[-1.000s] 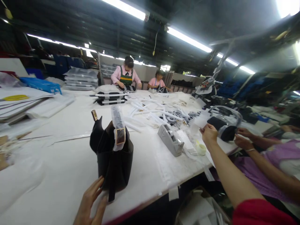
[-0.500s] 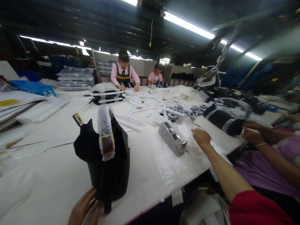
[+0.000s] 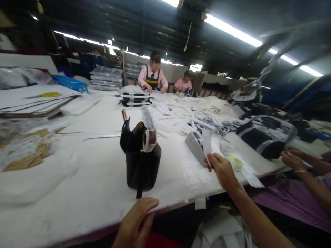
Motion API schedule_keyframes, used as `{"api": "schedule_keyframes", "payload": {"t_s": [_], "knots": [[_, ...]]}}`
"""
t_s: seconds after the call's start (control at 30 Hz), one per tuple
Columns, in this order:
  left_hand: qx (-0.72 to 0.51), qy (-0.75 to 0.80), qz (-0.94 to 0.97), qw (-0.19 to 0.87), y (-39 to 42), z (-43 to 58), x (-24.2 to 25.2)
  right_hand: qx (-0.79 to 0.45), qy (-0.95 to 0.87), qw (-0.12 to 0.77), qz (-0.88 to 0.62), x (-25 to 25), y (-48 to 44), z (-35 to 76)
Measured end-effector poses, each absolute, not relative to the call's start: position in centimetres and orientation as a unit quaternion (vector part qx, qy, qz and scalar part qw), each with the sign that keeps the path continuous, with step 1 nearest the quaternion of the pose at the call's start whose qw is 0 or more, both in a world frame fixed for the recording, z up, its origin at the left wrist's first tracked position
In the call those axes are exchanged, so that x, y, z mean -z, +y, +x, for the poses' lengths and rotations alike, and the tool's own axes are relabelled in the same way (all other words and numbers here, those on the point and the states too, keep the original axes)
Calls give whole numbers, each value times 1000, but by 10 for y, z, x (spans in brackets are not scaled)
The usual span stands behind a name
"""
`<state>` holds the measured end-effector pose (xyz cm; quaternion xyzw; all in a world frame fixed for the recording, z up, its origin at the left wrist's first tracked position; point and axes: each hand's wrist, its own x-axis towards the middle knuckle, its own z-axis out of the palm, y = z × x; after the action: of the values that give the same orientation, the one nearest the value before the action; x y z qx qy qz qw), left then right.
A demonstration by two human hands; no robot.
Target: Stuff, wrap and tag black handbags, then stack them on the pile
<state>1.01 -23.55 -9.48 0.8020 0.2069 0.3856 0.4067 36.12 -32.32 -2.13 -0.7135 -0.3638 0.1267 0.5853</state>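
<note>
A black handbag (image 3: 142, 168) stands upright on the white table, its top gaping. Clear wrap covers its strap (image 3: 148, 119) and the gold-coloured buckle (image 3: 152, 137). In front of the bag, apart from it, my left hand (image 3: 138, 220) is at the table edge with fingers and thumb brought together; whether anything is between them is hidden. My right hand (image 3: 221, 168) pinches a thin white strip (image 3: 206, 141), held up between fingers and thumb. Behind that strip stands a grey tape dispenser (image 3: 194, 148), partly covered by it.
White strips and grey rolled straps (image 3: 209, 122) lie heaped mid-table. A tape roll (image 3: 236, 164) is right of my hand. At right, a co-worker's hands (image 3: 294, 156) are at another black bag (image 3: 261, 137). Yellow-handled scissors (image 3: 50, 94) lie on stacked sheets at left.
My left hand has come off the bag's base and moved right to the table edge. My right hand has drawn back nearer, now with the white strip visible. The view has shifted left.
</note>
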Motion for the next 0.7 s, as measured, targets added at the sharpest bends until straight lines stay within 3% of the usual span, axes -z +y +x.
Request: {"api": "schedule_keyframes", "payload": {"t_s": [0.1, 0.2, 0.3, 0.47, 0.53, 0.6, 0.7], "knots": [[-264, 206, 670, 663, -253, 45, 76, -207, -398, 524, -723, 45, -328, 280], [-257, 222, 502, 795, -260, 77, 74, -295, -473, 447, -700, 62, -340, 222], [-258, 260, 405, 838, -262, 93, 84, -298, -528, 383, -697, 59, -352, 223], [-208, 271, 393, 854, -262, 90, 99, 63, -359, 360, -859, 33, -381, 362], [-198, 294, 397, 847, -265, 87, 99, 163, -315, 246, -902, 36, -394, 430], [-203, 312, 395, 840, -268, 86, 99, 177, -271, 86, -942, 48, -405, 483], [-213, 323, 391, 835, -271, 88, 101, 148, -234, -17, -961, 71, -412, 527]]}}
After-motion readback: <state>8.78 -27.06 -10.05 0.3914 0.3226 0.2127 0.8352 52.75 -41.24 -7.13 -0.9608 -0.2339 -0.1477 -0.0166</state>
